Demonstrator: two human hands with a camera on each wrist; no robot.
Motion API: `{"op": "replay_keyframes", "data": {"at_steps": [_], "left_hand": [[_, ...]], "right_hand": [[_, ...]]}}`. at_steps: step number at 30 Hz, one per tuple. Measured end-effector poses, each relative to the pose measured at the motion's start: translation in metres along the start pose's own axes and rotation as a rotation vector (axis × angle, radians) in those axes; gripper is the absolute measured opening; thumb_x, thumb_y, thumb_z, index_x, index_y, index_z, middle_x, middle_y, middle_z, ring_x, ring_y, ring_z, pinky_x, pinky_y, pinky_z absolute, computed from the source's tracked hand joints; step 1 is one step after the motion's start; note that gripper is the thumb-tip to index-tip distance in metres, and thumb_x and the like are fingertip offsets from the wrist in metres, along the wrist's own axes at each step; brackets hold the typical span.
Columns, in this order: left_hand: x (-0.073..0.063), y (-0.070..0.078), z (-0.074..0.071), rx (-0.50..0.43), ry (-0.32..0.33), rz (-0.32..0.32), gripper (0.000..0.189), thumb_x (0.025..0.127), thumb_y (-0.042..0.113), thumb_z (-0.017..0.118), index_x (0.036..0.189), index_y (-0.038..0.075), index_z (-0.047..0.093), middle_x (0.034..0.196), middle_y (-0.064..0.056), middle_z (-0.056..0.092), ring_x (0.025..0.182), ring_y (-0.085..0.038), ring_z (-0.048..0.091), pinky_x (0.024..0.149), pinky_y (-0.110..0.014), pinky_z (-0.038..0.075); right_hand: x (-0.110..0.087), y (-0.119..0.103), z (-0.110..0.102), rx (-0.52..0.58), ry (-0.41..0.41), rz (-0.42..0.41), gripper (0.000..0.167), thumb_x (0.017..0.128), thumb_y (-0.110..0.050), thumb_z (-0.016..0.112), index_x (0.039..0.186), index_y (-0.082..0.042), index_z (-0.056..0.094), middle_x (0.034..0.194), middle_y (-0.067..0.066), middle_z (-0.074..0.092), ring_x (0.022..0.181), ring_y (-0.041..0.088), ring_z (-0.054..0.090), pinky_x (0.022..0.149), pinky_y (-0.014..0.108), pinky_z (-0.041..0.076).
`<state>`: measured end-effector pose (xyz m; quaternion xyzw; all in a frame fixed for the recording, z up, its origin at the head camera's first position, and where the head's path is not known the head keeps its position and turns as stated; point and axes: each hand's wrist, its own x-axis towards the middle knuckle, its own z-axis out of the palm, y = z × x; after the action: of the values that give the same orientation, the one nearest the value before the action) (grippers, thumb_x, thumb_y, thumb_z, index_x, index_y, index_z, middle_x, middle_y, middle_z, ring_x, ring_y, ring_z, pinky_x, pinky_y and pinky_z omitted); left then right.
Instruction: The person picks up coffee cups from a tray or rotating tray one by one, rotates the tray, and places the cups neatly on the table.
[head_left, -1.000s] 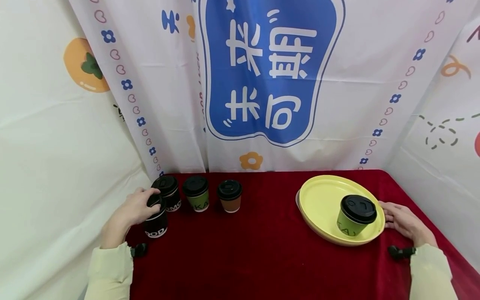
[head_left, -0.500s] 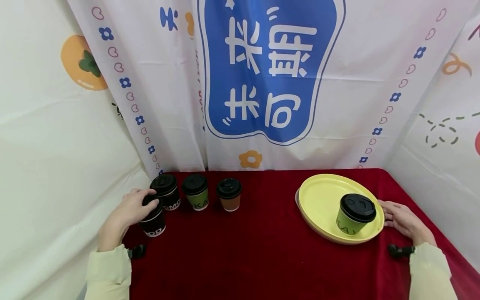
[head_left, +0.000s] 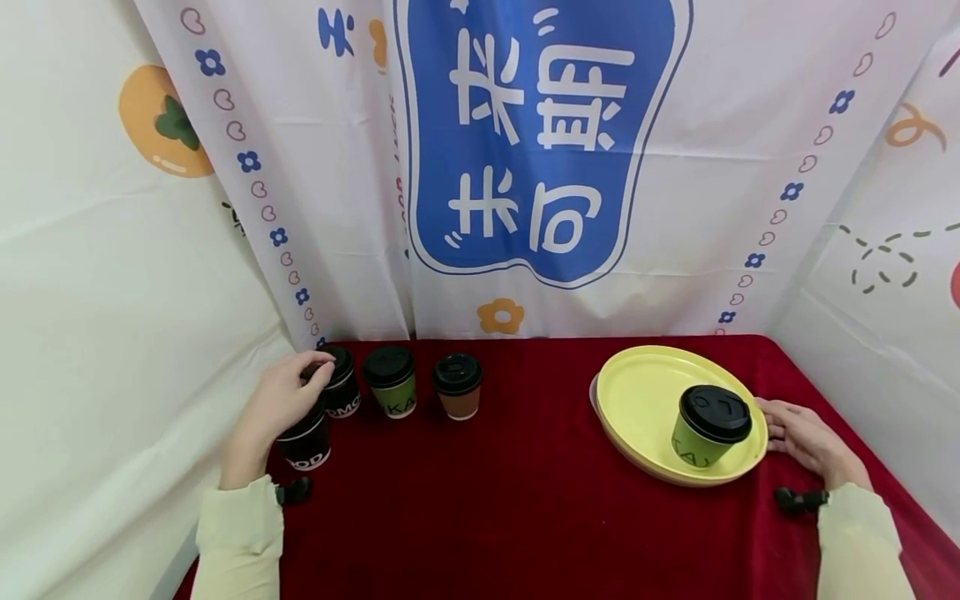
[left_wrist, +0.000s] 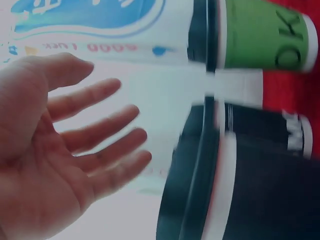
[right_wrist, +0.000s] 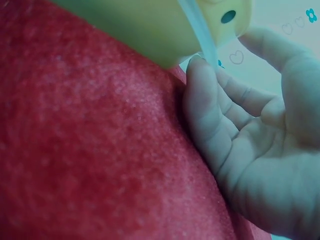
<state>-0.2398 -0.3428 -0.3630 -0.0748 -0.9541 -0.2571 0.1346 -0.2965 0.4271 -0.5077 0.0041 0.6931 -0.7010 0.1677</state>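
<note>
My left hand (head_left: 279, 408) is raised at the lids of two black paper coffee cups, with its fingers loosely bent. In the left wrist view a gap shows between its fingertips and the front black cup (left_wrist: 265, 195); the rear black cup (head_left: 343, 400) stands just behind. My right hand (head_left: 806, 437) holds the right rim of a round yellow tray (head_left: 637, 400), with thumb and fingers at the edge in the right wrist view. On the tray stands a green paper cup (head_left: 693, 447) with a black lid.
Right of the black cups stand another green cup (head_left: 397, 398) and a smaller brown cup (head_left: 461, 405), both with black lids. A red cloth (head_left: 525, 500) covers the table. White printed curtains (head_left: 712, 208) enclose the back and both sides.
My left hand has come off the front black cup's lid, moving up and to the right. The right hand stays at the tray rim.
</note>
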Motion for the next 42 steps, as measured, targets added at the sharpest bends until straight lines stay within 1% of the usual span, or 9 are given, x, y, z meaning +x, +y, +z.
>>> {"op": "replay_keyframes", "data": {"at_steps": [4,8,12,17,21,28,31,36,42], "left_hand": [[0.007,0.013,0.011,-0.062,0.024,0.020,0.034,0.103,0.032,0.048,0.119,0.009,0.066,0.121,-0.016,0.065,0.104,-0.032,0.063,0.090,-0.049,0.050],[0.015,0.024,0.026,-0.109,0.057,0.055,0.030,0.103,0.033,0.050,0.116,0.014,0.069,0.114,-0.008,0.068,0.093,-0.022,0.062,0.083,-0.040,0.049],[0.026,0.037,0.038,-0.169,0.063,0.070,0.031,0.102,0.038,0.050,0.114,0.017,0.070,0.116,-0.003,0.068,0.095,-0.019,0.063,0.084,-0.038,0.050],[0.042,0.057,0.046,-0.267,0.059,0.079,0.029,0.101,0.041,0.052,0.110,0.020,0.070,0.116,-0.003,0.069,0.101,-0.020,0.063,0.088,-0.041,0.049],[0.050,0.070,0.054,-0.324,0.059,0.097,0.026,0.101,0.036,0.053,0.110,0.018,0.070,0.112,-0.005,0.071,0.096,-0.019,0.064,0.085,-0.038,0.052],[0.063,0.095,0.074,-0.442,0.054,0.154,0.021,0.100,0.028,0.057,0.111,0.016,0.070,0.108,-0.006,0.072,0.087,-0.017,0.062,0.076,-0.026,0.052],[0.066,0.107,0.082,-0.496,0.048,0.162,0.020,0.100,0.026,0.057,0.112,0.014,0.069,0.107,-0.007,0.071,0.088,-0.019,0.063,0.079,-0.028,0.053],[0.068,0.125,0.100,-0.568,0.012,0.155,0.024,0.100,0.027,0.057,0.117,0.012,0.067,0.112,-0.009,0.070,0.096,-0.022,0.064,0.088,-0.039,0.054],[0.075,0.147,0.121,-0.601,-0.005,0.141,0.024,0.100,0.025,0.056,0.119,0.015,0.065,0.115,-0.005,0.069,0.103,-0.020,0.065,0.091,-0.039,0.054]], "right_hand": [[0.004,0.002,0.000,-0.016,0.000,0.009,0.030,0.106,-0.029,0.042,0.102,-0.031,0.072,0.091,-0.009,0.073,0.083,0.005,0.069,0.071,0.030,0.059],[0.006,0.002,0.001,-0.038,0.019,0.025,0.028,0.106,-0.032,0.043,0.101,-0.030,0.070,0.089,-0.009,0.072,0.081,0.005,0.068,0.071,0.030,0.059],[0.005,0.003,0.002,-0.035,0.023,0.023,0.027,0.106,-0.032,0.044,0.101,-0.030,0.071,0.089,-0.009,0.072,0.081,0.005,0.068,0.070,0.030,0.059],[0.004,0.006,0.003,-0.006,0.021,0.016,0.028,0.106,-0.029,0.044,0.100,-0.031,0.071,0.089,-0.009,0.073,0.081,0.005,0.068,0.070,0.030,0.059],[0.002,0.008,0.004,0.000,0.022,0.017,0.028,0.106,-0.029,0.043,0.100,-0.032,0.071,0.089,-0.009,0.073,0.081,0.004,0.068,0.069,0.030,0.059],[-0.001,0.007,0.004,-0.002,0.037,0.017,0.027,0.105,-0.030,0.045,0.100,-0.034,0.070,0.090,-0.009,0.073,0.081,0.004,0.068,0.069,0.029,0.059],[-0.001,0.008,0.005,-0.002,0.029,0.013,0.028,0.106,-0.029,0.044,0.100,-0.033,0.071,0.090,-0.009,0.073,0.082,0.004,0.068,0.070,0.030,0.059],[0.000,0.009,0.006,-0.007,0.023,0.009,0.029,0.106,-0.028,0.044,0.100,-0.031,0.071,0.090,-0.010,0.073,0.081,0.004,0.068,0.070,0.030,0.059],[0.002,0.008,0.008,-0.020,0.035,0.015,0.028,0.106,-0.030,0.044,0.099,-0.030,0.072,0.088,-0.009,0.072,0.080,0.005,0.068,0.070,0.030,0.059]]}}
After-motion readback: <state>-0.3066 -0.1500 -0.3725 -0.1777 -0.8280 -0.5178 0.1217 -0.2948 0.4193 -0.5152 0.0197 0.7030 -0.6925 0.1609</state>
